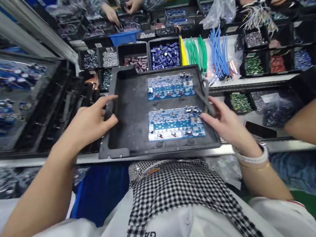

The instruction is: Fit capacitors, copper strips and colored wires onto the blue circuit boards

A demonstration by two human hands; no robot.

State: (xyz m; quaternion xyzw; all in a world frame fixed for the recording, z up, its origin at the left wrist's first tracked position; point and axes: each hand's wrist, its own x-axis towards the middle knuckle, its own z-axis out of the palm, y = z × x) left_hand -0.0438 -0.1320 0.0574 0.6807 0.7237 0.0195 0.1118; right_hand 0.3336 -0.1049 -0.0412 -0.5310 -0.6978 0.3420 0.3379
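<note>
A black tray (132,109) lies at the bench's front edge, with two blue circuit boards, an upper one (170,86) and a lower one (175,123), on its right side. My left hand (91,120) is at the tray's left rim, thumb and index finger spread apart with nothing between them. At the right rim, my right hand (227,123) has thumb and fingers closed around a dark grey strip (204,99). This strip slants over the tray's edge; whether it is fixed to the tray, I cannot tell.
Bins of blue capacitors (165,55), brown parts (136,63) and green parts (254,65) line the back. Green wires (193,51) and blue wires (218,52) lie between bins. Stacked black trays (60,116) stand left. A phone-like black slab (260,129) and a co-worker's arm (313,119) are right.
</note>
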